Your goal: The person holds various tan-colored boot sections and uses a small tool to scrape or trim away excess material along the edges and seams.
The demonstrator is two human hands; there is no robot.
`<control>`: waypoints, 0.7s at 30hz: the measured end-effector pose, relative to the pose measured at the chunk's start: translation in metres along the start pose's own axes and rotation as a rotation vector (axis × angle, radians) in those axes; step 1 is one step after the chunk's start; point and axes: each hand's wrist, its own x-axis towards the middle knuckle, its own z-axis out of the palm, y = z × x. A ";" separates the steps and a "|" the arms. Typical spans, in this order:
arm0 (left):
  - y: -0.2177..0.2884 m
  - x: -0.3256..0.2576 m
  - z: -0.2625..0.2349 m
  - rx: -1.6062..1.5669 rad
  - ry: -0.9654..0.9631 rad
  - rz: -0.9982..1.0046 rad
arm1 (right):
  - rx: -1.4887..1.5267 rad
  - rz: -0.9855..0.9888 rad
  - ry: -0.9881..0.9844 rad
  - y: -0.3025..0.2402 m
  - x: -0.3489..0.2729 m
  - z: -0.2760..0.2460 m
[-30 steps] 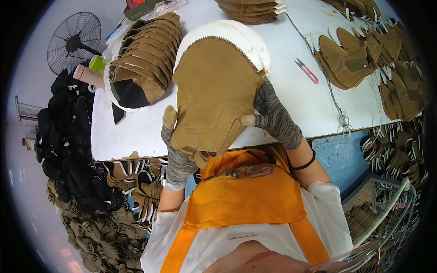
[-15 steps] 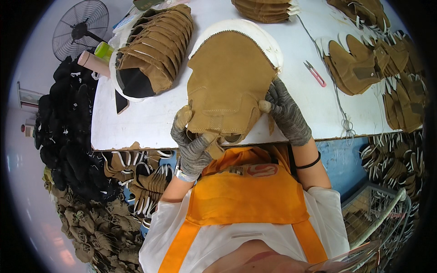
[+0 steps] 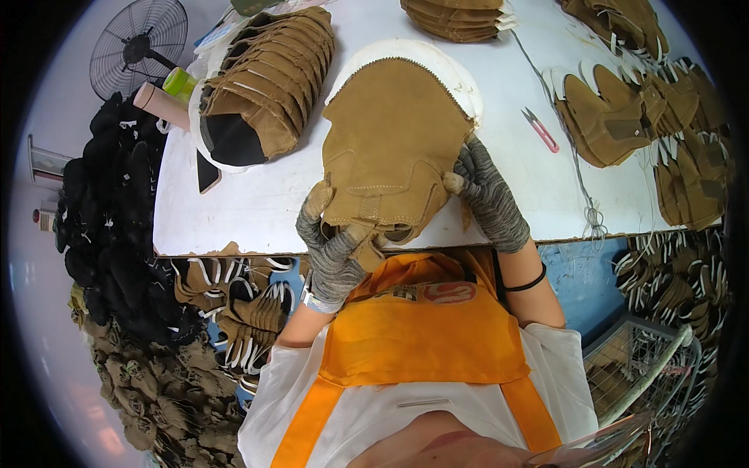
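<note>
Tan suede boot upper (image 3: 394, 148) over the white table (image 3: 257, 203) edge, left hand (image 3: 331, 242) and right hand (image 3: 488, 191) grips pinching its lower corners.

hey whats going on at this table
A person in an orange apron holds a tan suede piece in both gloved hands, left hand at its lower corner, right hand on its side edge, over the white table. Stacks of similar tan pieces and pink snips lie around.
</note>
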 end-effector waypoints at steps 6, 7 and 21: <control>0.001 -0.006 0.004 -0.272 0.102 -0.275 | -0.004 0.008 0.004 0.003 -0.001 0.000; -0.001 -0.003 0.002 -0.169 0.054 -0.132 | 0.006 -0.001 0.005 0.004 -0.001 0.001; -0.004 0.084 -0.010 0.310 0.149 0.234 | -0.478 -0.009 -0.049 0.003 0.049 -0.001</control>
